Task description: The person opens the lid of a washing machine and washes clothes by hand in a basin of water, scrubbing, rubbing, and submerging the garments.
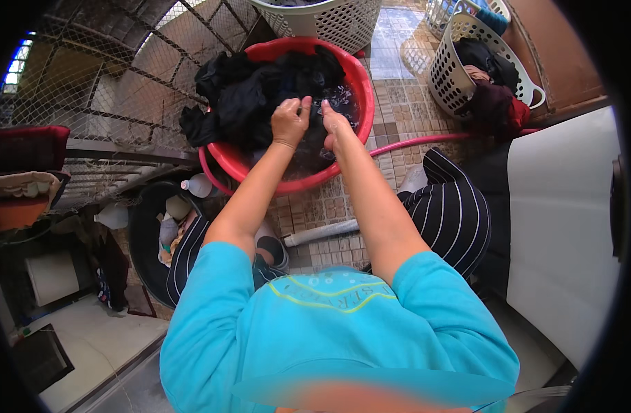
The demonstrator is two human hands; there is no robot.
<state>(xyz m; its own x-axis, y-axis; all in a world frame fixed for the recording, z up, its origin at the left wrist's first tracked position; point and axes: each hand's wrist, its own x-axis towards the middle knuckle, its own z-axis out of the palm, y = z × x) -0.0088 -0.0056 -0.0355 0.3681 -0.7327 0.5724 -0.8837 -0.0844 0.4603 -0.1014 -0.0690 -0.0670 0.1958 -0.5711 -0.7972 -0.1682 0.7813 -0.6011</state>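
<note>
A round red plastic basin (366, 98) stands on the tiled floor in front of me, holding water and a heap of soaked dark clothes (243, 100). Some of the cloth hangs over the basin's left rim. Over the middle of the basin is my left hand (289, 121), its fingers curled around a piece of dark wet cloth. Close beside it on the right, my right hand (334, 123) also grips dark cloth, thumb up. The cloth between the two hands is hard to tell from the heap below. Bubbles float on the water at the right.
A pink hose (424, 139) runs past the basin. White laundry baskets (447, 77) (346, 26) stand beyond and at right. A grey corrugated hose (323, 232) lies between my feet. At left are a black tub (145, 248), plastic bottles (199, 186) and a mesh grille (140, 67); a white appliance (558, 232) is at right.
</note>
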